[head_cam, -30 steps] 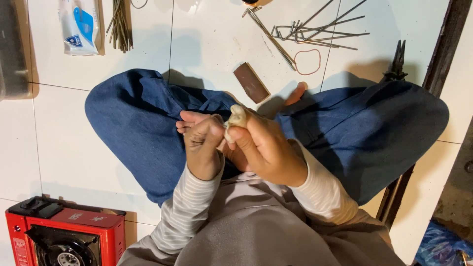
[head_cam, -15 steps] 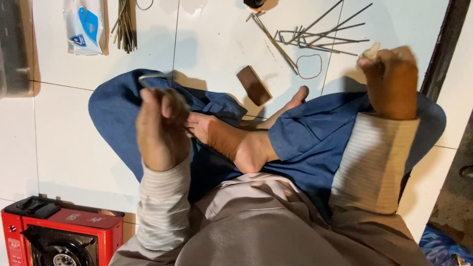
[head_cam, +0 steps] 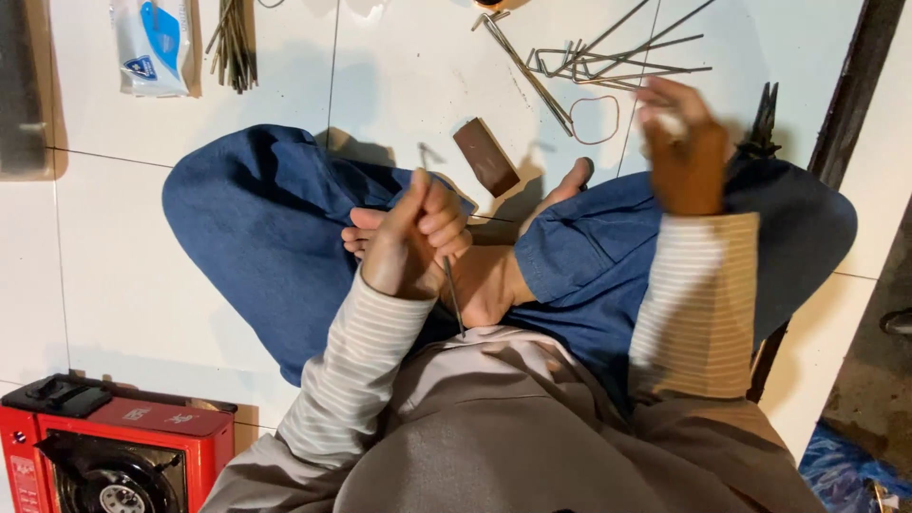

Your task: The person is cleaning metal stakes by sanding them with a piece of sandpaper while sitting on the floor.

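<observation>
One view only, from the head camera, looking down at a person seated cross-legged on a white tiled floor (head_cam: 142, 275).

How far the work has got is hard to judge: one thin metal rod (head_cam: 448, 275) is in hand, while a loose pile of bent rods (head_cam: 608, 57) lies far on the floor, with a small wire loop (head_cam: 594, 121) near it and a bundle of sticks (head_cam: 231, 43) far left.

Left hand (head_cam: 413, 237) is raised over the lap, grip clenched around the rod, which runs down toward the body and pokes out above the fist.

Right hand (head_cam: 679, 147) is lifted far right, blurred, fingers curled on something small and pale (head_cam: 668, 122); what it is I cannot tell.

A brown block (head_cam: 485, 157) lies between the knees, pliers (head_cam: 763, 119) far right, a red stove (head_cam: 114, 456) near left.
</observation>
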